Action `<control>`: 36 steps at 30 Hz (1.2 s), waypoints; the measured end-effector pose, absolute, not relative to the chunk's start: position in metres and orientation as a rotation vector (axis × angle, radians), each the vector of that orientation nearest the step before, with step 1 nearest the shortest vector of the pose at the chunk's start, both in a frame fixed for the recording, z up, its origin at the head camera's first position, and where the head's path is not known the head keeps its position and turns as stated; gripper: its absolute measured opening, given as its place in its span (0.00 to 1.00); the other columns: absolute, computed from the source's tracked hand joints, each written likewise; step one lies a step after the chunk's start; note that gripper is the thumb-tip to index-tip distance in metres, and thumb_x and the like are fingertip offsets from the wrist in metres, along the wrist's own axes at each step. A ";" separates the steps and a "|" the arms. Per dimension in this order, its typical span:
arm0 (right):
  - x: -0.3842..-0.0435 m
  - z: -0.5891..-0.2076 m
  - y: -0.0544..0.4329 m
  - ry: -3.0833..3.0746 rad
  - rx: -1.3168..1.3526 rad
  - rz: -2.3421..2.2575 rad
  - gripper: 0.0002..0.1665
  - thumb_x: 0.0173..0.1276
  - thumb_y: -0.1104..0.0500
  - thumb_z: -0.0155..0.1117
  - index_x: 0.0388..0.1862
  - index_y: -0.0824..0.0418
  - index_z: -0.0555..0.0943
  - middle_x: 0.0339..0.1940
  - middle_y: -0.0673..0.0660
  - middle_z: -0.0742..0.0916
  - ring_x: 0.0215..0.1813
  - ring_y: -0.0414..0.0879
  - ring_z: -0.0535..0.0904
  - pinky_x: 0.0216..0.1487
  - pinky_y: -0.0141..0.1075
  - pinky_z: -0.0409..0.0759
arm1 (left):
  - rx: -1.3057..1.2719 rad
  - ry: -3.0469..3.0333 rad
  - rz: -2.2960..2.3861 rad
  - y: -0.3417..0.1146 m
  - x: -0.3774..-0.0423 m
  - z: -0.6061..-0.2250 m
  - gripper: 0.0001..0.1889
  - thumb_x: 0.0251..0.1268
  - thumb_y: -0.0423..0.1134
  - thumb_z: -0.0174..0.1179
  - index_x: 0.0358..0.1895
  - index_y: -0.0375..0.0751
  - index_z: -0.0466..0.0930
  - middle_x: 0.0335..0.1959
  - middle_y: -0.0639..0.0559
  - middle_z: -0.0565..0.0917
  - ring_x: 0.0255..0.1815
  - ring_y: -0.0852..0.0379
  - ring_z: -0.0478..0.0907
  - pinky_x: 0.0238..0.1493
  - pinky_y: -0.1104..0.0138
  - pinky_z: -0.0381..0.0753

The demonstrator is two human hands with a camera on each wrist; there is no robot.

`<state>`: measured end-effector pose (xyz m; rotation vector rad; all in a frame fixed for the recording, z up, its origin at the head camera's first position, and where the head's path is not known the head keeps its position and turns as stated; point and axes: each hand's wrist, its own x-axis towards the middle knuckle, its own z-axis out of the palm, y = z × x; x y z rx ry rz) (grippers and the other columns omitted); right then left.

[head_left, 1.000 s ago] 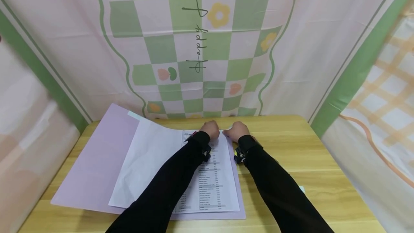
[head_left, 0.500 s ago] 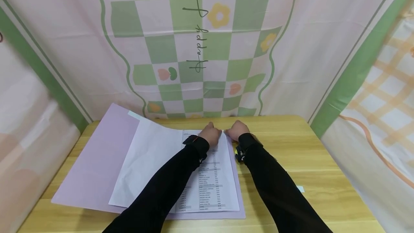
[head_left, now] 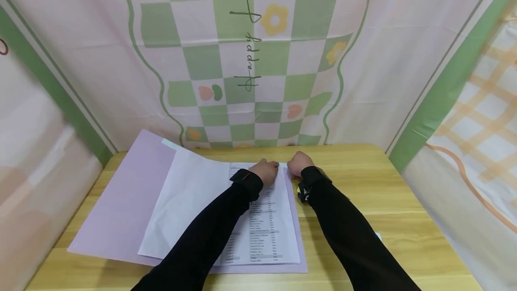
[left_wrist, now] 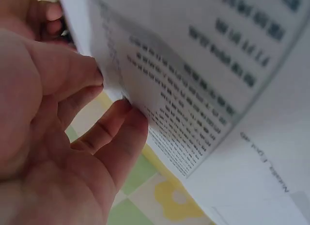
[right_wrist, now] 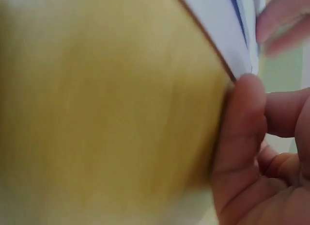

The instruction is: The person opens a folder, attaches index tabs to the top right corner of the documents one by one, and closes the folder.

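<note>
A lilac folder [head_left: 117, 205] lies opened out, its left cover raised at a slant. White printed sheets [head_left: 278, 237] rest on its right side, and a blank white sheet [head_left: 186, 192] is turned over to the left. My left hand [head_left: 265, 172] is at the sheets' top edge; in the left wrist view its thumb and fingertips [left_wrist: 138, 120] pinch the paper near that edge. My right hand [head_left: 300, 164] is at the folder's top right corner, which it pinches with its thumb [right_wrist: 244, 104] at the very tip. Part of its grip is hidden.
Wooden table [head_left: 363, 183] lies underneath. A patterned cloth [head_left: 242, 57] hangs right behind its far edge. Past the right forearm a small pale piece [head_left: 378, 235] peeks out on the tabletop. Black sleeves [head_left: 218, 223] cover much of the sheets.
The hands, whose fingertips met at the corner half a second ago, are now slightly apart; the right hand has shifted a little right. Folder and turned sheet stay as they were.
</note>
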<state>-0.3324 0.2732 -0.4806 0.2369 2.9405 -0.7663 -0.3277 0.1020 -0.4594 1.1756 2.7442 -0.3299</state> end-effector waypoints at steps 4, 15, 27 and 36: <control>-0.325 -0.476 0.284 2.913 0.245 -0.753 0.20 0.64 0.64 0.53 0.11 0.62 0.76 0.11 0.56 0.80 0.15 0.47 0.78 0.22 0.34 0.72 | 1.216 2.729 -0.426 0.102 -0.325 -0.461 0.20 0.79 0.37 0.46 0.68 0.46 0.75 0.72 0.59 0.68 0.55 0.57 0.70 0.55 0.69 0.66; -0.296 -0.473 0.349 2.653 0.336 -1.010 0.25 0.73 0.62 0.54 0.12 0.62 0.75 0.11 0.52 0.76 0.15 0.43 0.77 0.22 0.34 0.77 | 1.026 2.743 -0.145 0.097 -0.318 -0.452 0.25 0.72 0.54 0.56 0.67 0.47 0.77 0.73 0.59 0.67 0.62 0.53 0.66 0.55 0.65 0.72; -0.252 -0.461 0.410 2.496 0.399 -1.089 0.22 0.76 0.60 0.56 0.18 0.64 0.75 0.16 0.54 0.79 0.21 0.45 0.80 0.30 0.38 0.80 | 0.872 2.726 0.090 0.102 -0.316 -0.463 0.47 0.48 0.68 0.70 0.71 0.48 0.72 0.75 0.59 0.64 0.70 0.52 0.60 0.57 0.59 0.73; -0.207 -0.449 0.455 2.372 0.361 -1.085 0.24 0.80 0.59 0.48 0.18 0.57 0.66 0.18 0.51 0.73 0.23 0.43 0.73 0.32 0.36 0.74 | 0.903 2.750 0.027 0.098 -0.305 -0.455 0.48 0.53 0.68 0.68 0.74 0.47 0.68 0.76 0.57 0.62 0.73 0.50 0.58 0.62 0.58 0.71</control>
